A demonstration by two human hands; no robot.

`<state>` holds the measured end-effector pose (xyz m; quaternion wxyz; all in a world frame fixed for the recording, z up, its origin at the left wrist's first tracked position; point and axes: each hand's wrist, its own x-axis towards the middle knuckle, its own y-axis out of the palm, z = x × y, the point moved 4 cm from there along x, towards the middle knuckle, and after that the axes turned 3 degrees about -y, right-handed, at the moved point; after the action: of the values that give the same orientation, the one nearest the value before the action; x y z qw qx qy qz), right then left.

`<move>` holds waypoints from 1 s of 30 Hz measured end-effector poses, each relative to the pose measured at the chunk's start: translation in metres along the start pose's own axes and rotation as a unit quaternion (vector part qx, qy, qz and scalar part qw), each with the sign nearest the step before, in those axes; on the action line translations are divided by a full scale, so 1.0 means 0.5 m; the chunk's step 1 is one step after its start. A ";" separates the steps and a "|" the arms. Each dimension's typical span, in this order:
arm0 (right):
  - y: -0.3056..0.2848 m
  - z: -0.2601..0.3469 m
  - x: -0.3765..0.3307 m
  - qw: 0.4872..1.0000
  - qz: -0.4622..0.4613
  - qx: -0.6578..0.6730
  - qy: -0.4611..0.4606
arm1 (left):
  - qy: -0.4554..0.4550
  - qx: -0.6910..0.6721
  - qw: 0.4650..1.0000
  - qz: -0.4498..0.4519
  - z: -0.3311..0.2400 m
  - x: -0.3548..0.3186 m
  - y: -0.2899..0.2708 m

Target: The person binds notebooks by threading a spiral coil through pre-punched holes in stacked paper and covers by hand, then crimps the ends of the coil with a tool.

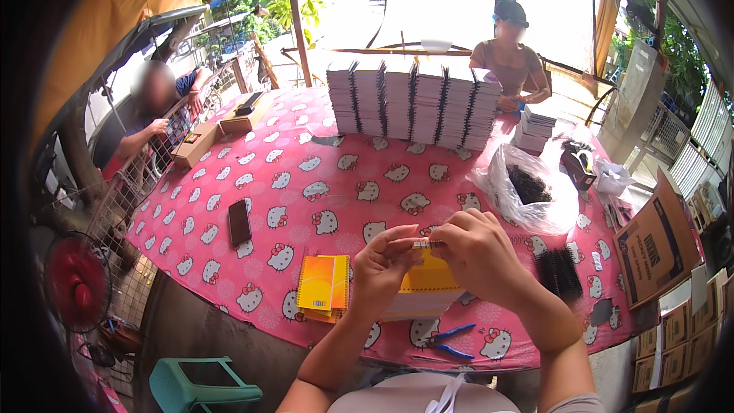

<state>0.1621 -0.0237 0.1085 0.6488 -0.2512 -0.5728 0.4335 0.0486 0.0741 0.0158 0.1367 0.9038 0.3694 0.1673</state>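
Head view, looking down: both my hands meet over the pink patterned surface [306,183]. My left hand [382,268] pinches one end of a small strip-like piece [427,245], fingers pressed together on it, and my right hand [478,252] pinches the other end, just above the yellow-covered pad [428,279] lying right under my wrists. To do this well, I judge I want the piece level, lined up with the pad's top edge, both grips close to the ends so it doesn't twist; what exactly it is, too small to tell.

Blue-handled pliers [447,339] lie near the surface's front edge. Left of the pad, an orange and yellow notebook [323,284], and further left a dark phone [239,222]. A pile of black coils [560,271] sits to my right, more in a clear plastic bag [527,195].

Packages now: tall stacks of white spiral-bound pads [413,103] at the far side, a long brown box [200,143] at far left, and brown cardboard cartons [657,241] with a dark barcode label at the right, off the surface.
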 end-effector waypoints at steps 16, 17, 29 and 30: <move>-0.003 0.002 0.028 0.997 0.070 0.016 0.019 | 0.093 0.029 0.995 -0.034 0.003 -0.010 -0.004; 0.007 0.007 0.035 0.997 0.043 0.067 0.023 | 0.110 0.023 0.993 -0.036 -0.006 -0.010 0.003; 0.105 0.216 0.041 0.902 -0.131 0.400 -0.097 | 0.074 -0.076 0.994 0.027 -0.131 -0.206 -0.131; 0.139 0.219 0.033 0.887 -0.129 0.438 -0.070 | 0.074 -0.015 0.997 0.012 -0.127 -0.220 -0.163</move>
<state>0.0373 0.0063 0.0841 0.7011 0.1656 -0.3963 0.5692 -0.1017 0.0597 0.0211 0.1201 0.8911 0.3650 0.2413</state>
